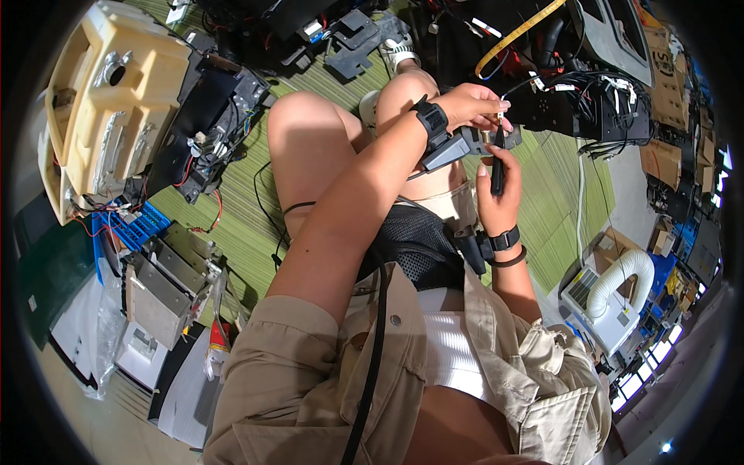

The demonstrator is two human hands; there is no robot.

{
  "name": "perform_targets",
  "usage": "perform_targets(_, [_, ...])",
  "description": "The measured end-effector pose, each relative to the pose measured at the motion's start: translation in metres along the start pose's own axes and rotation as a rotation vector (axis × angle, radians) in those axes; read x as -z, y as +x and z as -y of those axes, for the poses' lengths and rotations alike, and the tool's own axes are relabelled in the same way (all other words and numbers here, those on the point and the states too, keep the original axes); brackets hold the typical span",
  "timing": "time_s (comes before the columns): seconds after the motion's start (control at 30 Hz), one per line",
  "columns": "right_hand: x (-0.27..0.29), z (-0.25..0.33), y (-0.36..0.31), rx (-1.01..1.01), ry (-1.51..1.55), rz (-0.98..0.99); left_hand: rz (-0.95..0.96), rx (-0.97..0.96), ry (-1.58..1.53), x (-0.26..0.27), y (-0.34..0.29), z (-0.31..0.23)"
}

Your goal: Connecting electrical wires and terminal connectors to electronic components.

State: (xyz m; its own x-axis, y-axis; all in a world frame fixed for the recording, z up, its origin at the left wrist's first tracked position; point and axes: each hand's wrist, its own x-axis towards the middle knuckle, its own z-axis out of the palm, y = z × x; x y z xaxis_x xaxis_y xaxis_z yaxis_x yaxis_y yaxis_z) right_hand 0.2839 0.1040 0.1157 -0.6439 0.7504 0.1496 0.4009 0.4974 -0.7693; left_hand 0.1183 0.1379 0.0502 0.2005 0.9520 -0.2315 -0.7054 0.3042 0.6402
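My left hand (pixel 470 106) reaches across in front of my knees, fingers pinched on a small white piece (pixel 501 116) at the end of a thin dark cable. Just below it, my right hand (pixel 502 198) is closed around a slim black-handled tool (pixel 498 164). The tool points upward, its top close to the white piece. Whether the two touch, I cannot tell, and the exact kind of tool is unclear. Beneath the hands lies a grey part (pixel 511 138). Black devices are strapped to both wrists.
Black equipment with bundled cables (pixel 612 93) and a yellow sleeve (pixel 515 39) stands ahead on the right. A large cream-coloured shell (pixel 116 101) with wired parts is at the left. Metal boxes (pixel 159 298) lie nearer. A white unit with a hose (pixel 608 302) sits at the right.
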Motion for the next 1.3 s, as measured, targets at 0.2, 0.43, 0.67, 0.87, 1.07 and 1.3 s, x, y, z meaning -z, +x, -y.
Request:
perform_targets(0.2, [-0.0007,0.002,-0.0002,0.044,-0.012,0.012,-0.013,0.007,0.028,-0.0007,-0.0001,-0.0001])
perform_targets(0.43, [-0.0015,0.0035,-0.0039,0.034,0.001,0.019,-0.022,-0.003,-0.003,-0.002,-0.0012,-0.0001])
perform_targets(0.67, [-0.0023,-0.0003,-0.0029,-0.021,0.05,-0.007,-0.006,0.012,0.024,-0.0025,-0.0027,-0.002])
perform_targets(0.87, [-0.0031,0.0005,-0.0033,-0.023,0.055,-0.008,0.015,-0.004,0.01,-0.0008,-0.0006,0.0003])
perform_targets(1.07, [-0.0027,0.0026,-0.0039,-0.046,-0.021,-0.03,0.021,-0.007,0.0,-0.0009,-0.0005,0.0012])
perform_targets(1.3, [-0.0014,0.006,-0.0046,-0.08,-0.037,-0.047,0.021,-0.014,-0.004,-0.0008,0.0006,0.002])
